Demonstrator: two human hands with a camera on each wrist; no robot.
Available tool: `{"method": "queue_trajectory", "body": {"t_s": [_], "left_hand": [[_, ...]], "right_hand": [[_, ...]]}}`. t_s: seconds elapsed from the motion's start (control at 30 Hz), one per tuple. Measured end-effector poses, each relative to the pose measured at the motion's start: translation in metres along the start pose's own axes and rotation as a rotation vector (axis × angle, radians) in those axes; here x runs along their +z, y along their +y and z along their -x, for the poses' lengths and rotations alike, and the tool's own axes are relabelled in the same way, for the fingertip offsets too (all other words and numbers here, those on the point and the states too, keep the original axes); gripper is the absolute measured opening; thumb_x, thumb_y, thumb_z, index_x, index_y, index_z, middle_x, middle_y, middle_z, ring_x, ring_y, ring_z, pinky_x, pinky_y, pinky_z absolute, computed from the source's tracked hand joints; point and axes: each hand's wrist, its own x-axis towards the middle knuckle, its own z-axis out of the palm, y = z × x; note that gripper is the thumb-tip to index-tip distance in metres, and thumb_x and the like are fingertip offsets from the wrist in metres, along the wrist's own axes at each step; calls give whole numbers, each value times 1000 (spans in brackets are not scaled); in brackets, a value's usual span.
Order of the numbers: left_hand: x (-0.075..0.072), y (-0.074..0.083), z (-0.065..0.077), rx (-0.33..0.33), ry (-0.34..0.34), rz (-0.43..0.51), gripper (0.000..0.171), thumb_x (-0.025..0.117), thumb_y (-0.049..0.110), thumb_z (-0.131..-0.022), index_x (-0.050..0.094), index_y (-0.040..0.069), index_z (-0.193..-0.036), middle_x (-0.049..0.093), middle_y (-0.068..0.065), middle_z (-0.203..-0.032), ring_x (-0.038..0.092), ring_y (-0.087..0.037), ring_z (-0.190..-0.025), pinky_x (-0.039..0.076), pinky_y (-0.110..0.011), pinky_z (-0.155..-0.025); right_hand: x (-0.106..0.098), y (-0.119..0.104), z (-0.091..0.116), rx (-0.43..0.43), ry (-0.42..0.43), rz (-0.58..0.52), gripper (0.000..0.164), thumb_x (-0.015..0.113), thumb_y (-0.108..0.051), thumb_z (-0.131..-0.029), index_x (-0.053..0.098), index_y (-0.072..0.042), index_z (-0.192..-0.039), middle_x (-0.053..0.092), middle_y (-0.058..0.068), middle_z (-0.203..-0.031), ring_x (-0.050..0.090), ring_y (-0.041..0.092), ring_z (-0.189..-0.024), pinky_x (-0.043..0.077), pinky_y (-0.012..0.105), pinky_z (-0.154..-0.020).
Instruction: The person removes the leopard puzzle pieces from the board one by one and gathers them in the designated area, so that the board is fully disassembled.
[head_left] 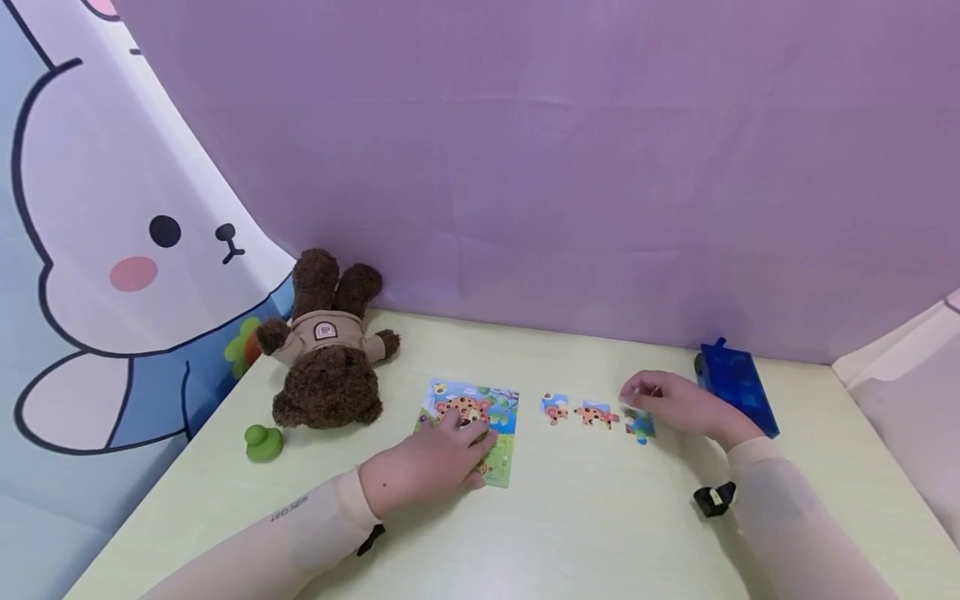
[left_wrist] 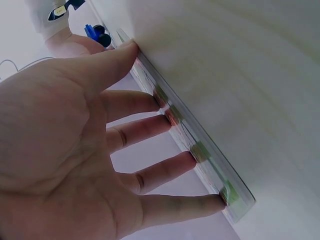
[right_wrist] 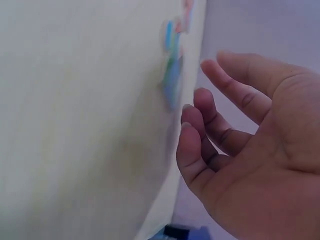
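A jigsaw puzzle board (head_left: 507, 458) with a spotted animal picture lies on the table. My left hand (head_left: 429, 467) rests across it with fingers spread, hiding its middle and lower left. The left wrist view shows those fingertips (left_wrist: 220, 201) on the board's face and the thumb at its edge. Right of the board, two loose puzzle pieces, one blue-topped (head_left: 555, 407) and one with a spotted body (head_left: 596, 414), lie in a row. Over a third, blue-green piece (head_left: 641, 426) hovers my right hand (head_left: 678, 404), fingers loosely bent, nothing visible between thumb and fingertips.
On the left lies a brown teddy bear (head_left: 333, 383), a green toy duck (head_left: 263, 443) in front of it. Just beyond my right forearm is a blue translucent box (head_left: 738, 383). A purple cloth (head_left: 525, 167) backs the table (head_left: 570, 533).
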Motion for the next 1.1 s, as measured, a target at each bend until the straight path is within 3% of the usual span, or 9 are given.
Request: {"method": "queue_trajectory", "body": {"t_s": [0.17,0.37,0.63,0.87,1.0,1.07,1.1], "left_hand": [[1,5,0,-33,-4,-35,64,58,51,-108,48,19,-162,48,-2,-165,56,-36,-134,63,-62,-98],[7,12,0,-52,19,-104,60,56,48,-110,50,18,-161,48,-3,-166,59,-38,-136,65,-63,-94],[9,16,-2,-79,15,-73,57,57,45,-110,51,18,-160,48,-4,-167,57,-38,-142,63,-68,-93],[3,22,-2,-113,-59,-55,59,54,44,-111,46,19,-164,42,-4,-172,51,-41,-149,63,-67,-94],[0,25,-2,-133,-86,-43,59,55,41,-111,44,18,-165,40,-4,-173,49,-42,-151,63,-67,-94],[-1,26,-2,-140,-86,-33,58,55,37,-111,44,18,-165,40,-5,-174,49,-43,-151,63,-68,-93],[-1,26,-2,-143,-85,-32,57,55,35,-111,44,18,-164,40,-5,-173,49,-43,-151,63,-68,-93]], "right_hand": [[0,-20,-7,-35,50,-4,29,59,-34,-111,70,-14,-129,67,8,-118,57,23,-104,53,34,-87],[6,-56,-20,-91,78,25,32,58,-36,-111,71,-14,-129,69,8,-118,60,21,-102,54,35,-90],[25,-95,-37,-138,55,10,31,60,-37,-110,71,-16,-129,69,2,-117,61,20,-101,55,35,-89],[47,-124,-54,-201,4,-19,28,60,-35,-110,72,-16,-125,71,1,-116,63,17,-98,56,35,-89],[62,-140,-64,-201,-66,-79,27,61,-35,-109,72,-16,-125,69,3,-116,56,17,-68,55,33,-59],[70,-147,-69,-204,-92,-94,26,61,-35,-109,72,-17,-124,68,3,-115,53,16,-63,48,31,-47],[74,-150,-71,-206,-102,-100,26,61,-34,-109,71,-17,-125,69,3,-114,54,18,-63,48,31,-46]]}}
